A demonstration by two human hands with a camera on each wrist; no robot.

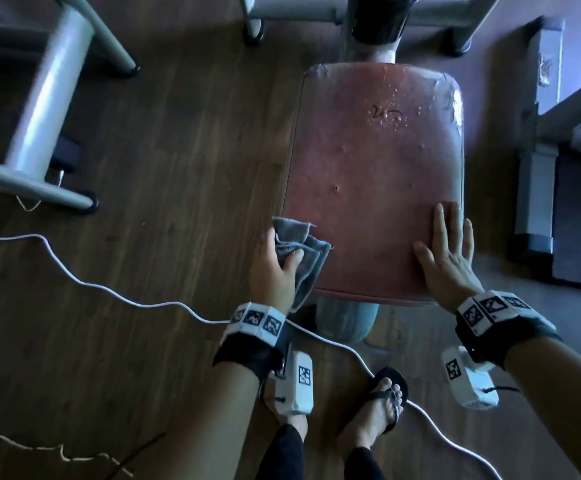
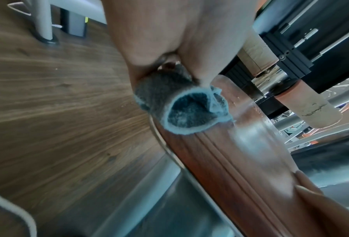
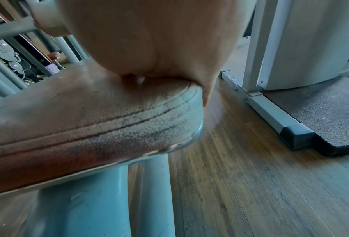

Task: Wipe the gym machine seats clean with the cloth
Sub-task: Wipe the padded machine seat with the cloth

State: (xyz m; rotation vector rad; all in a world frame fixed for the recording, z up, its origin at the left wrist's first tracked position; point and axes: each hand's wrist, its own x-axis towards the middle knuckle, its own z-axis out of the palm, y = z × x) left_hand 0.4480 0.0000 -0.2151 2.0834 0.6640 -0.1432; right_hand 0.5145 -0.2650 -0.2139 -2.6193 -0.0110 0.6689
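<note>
A worn red padded seat [image 1: 368,174] on a grey post fills the middle of the head view, with wet droplets near its far end. My left hand [image 1: 277,261] grips a bunched grey cloth [image 1: 302,251] at the seat's near left edge. In the left wrist view the cloth [image 2: 181,109] bulges from my fist against the seat's side [image 2: 230,160]. My right hand [image 1: 446,251] lies flat, fingers straight, on the seat's near right corner. The right wrist view has the palm [image 3: 149,40] pressing on the cracked seat edge [image 3: 100,121].
A white cable [image 1: 84,282] runs across the wooden floor [image 1: 143,150] past my sandalled foot [image 1: 382,407]. Grey machine frames stand at the left [image 1: 46,109] and far side [image 1: 316,8]. A dark mat [image 1: 580,230] and a metal base [image 1: 531,188] lie to the right.
</note>
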